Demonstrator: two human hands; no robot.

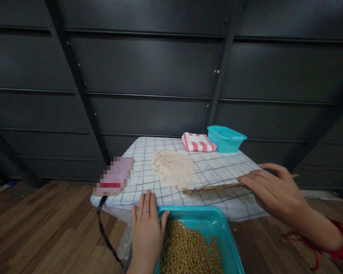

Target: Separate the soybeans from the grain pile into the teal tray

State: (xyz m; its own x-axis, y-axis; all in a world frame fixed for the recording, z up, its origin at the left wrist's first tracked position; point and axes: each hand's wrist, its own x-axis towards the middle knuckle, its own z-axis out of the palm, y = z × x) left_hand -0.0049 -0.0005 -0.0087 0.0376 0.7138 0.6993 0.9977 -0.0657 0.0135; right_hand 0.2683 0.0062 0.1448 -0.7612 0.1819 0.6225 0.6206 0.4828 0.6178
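Observation:
My left hand (147, 228) lies with its fingers stretched out at the table's front edge, its thumb at the left rim of a teal plastic tub (234, 243). Inside the tub lie many yellow-brown beans (190, 251), like soybeans. In my right hand (277, 190) is a thin brown strip (217, 187), seen nearly edge-on, perhaps cardboard. Its far end rests near a few yellow beans (184, 188) by the table's front edge. Beyond it, a pale, grainy heap (175, 167) is spread on the checked cloth (217, 167), with some yellow bits along its left side.
At the back right stand a folded pink-and-white striped towel (198, 142) and a second teal tub (227, 140). A blurred-out pink object (117, 175) lies at the left, with a black strap (103, 224) hanging down. A dark panelled wall (148, 68) rises behind.

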